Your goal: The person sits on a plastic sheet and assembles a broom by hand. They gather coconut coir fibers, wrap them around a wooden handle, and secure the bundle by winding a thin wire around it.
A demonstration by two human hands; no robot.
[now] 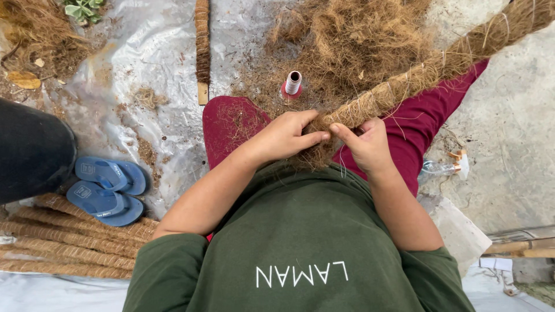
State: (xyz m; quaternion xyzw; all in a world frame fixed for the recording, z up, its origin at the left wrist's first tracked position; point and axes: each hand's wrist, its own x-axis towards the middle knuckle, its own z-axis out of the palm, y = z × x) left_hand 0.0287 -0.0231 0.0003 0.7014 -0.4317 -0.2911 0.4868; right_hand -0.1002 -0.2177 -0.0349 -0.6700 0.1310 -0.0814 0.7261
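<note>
Hands meet over the lap of a seated person in a green top and maroon trousers. Left hand (286,136) and right hand (365,144) both pinch loose brown fibre at the near end of a coir-wrapped pole (428,72), which slants away to the upper right across the right leg. A heap of coconut fibre (347,40) lies beyond, with a thread spool (293,84) standing at its edge. Blue sandals (107,188) and finished coir poles (69,242) lie on the plastic sheet (150,46) to the left.
</note>
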